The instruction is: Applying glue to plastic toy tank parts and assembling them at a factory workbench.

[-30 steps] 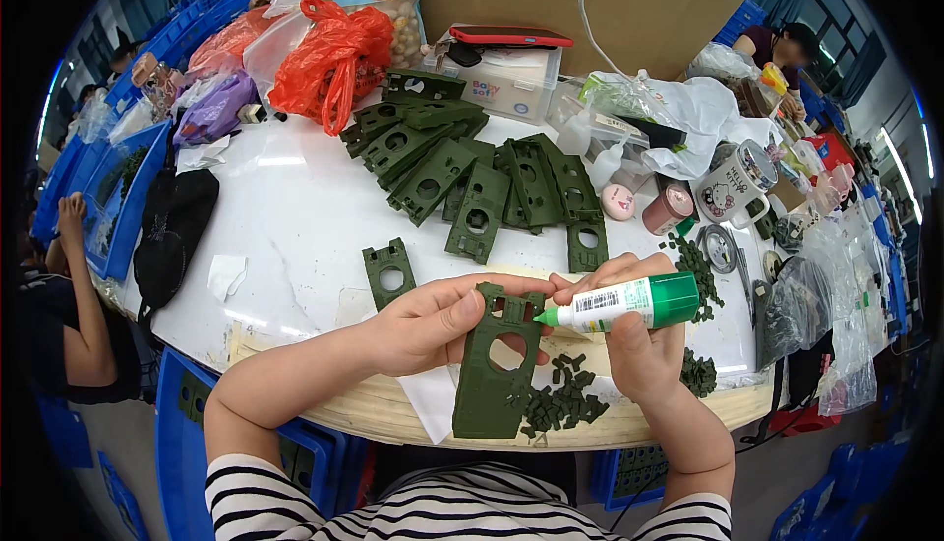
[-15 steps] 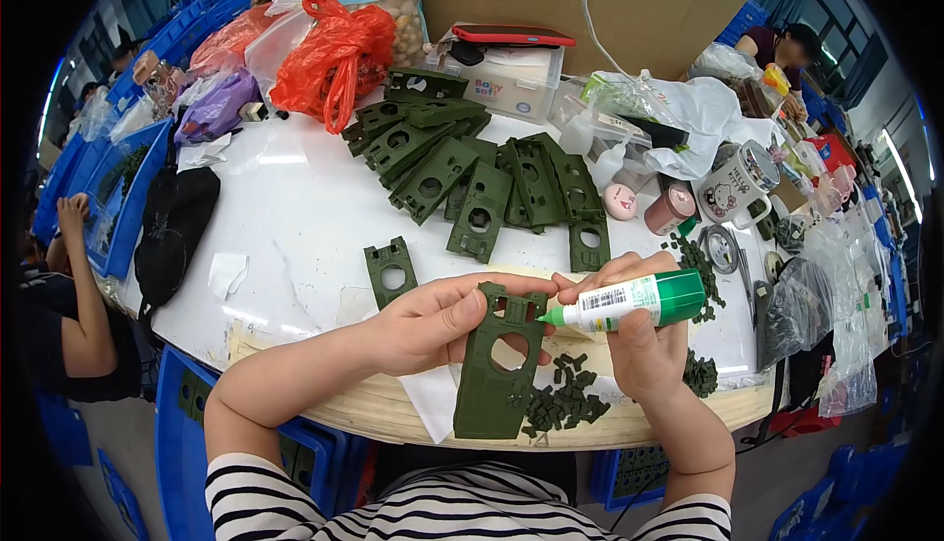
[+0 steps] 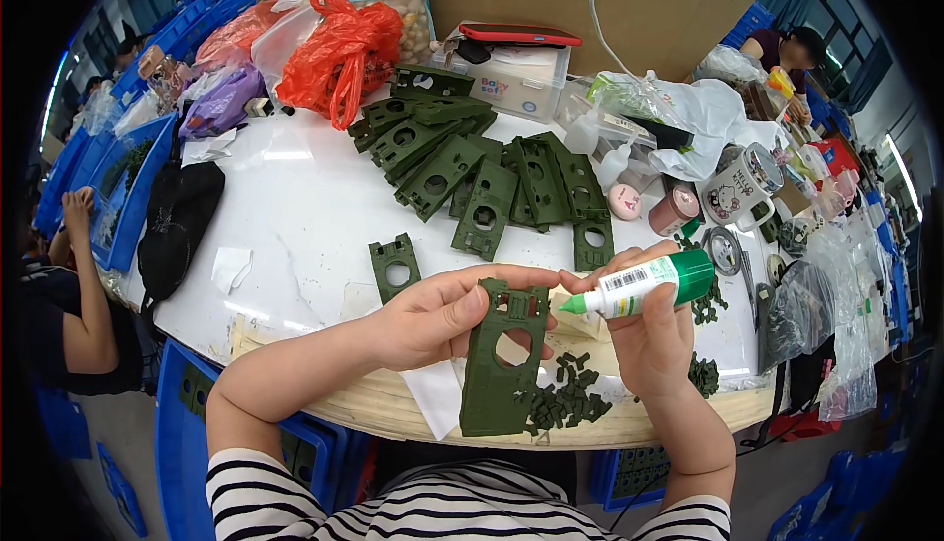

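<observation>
Left hand [image 3: 433,320] has a dark green model-vehicle hull panel [image 3: 500,393] by its upper left edge, thumb in front and the other fingers tucked behind, so that grip's basically closed on it. The panel's held up above the near edge of the counter [image 3: 285,207], with its big round hole facing the camera. Right hand [image 3: 649,354] is off to the panel's right, fingers curled around a white glue bottle [image 3: 634,288] with a green end. The green nozzle [image 3: 578,303] points at the panel's upper right corner, close but with a bit of a gap. Both hands' index fingertips nearly meet just past that corner; can't tell if they actually touch.

Right beside the panel's lower right side there's a little heap of small green plastic parts [image 3: 565,398]. A loose panel [image 3: 395,264] lies past it to the left, and a messy pile of similar panels [image 3: 487,209] sits straight beyond it. White mug [image 3: 739,187] is farther out to its right, red plastic bag [image 3: 339,54] way out to its back left.
</observation>
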{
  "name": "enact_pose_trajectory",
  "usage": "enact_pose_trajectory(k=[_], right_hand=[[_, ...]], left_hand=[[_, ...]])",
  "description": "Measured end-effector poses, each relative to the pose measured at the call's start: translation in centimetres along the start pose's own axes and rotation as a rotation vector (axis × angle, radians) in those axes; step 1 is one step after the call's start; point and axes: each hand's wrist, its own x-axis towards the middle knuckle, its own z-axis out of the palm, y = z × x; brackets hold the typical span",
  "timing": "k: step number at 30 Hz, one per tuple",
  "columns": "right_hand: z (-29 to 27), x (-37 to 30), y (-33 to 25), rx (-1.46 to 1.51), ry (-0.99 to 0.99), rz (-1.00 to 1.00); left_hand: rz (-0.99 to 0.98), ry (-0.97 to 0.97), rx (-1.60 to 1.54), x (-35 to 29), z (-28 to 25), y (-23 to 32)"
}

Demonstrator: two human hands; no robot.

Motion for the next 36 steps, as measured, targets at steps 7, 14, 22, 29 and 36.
enact_pose_trajectory(k=[7,14,22,29,36], right_hand=[[-0.4,0.1,-0.9,0.127,0.088,-0.065],[-0.9,0.1,-1.0,0.123,0.086,-0.067],[-0.5,0.1,-0.9,0.091,0.084,-0.060],[-0.4,0.1,-1.1,0.075,0.059,-0.052],[-0.7,0.3,-1.1,0.084,0.075,-0.065]], left_hand=[[0.315,0.349,0.107,-2.8,-2.5,3.7],[0.666,1.082,0.708,-12.5,-7.5,1.7],[0.168,0.787,0.342,-15.6,-7.5,2.2],[-0.233,0.550,0.383,-13.0,-9.2,4.6],[-0.139,0.540,1.463,-9.7,-8.0,5.2]])
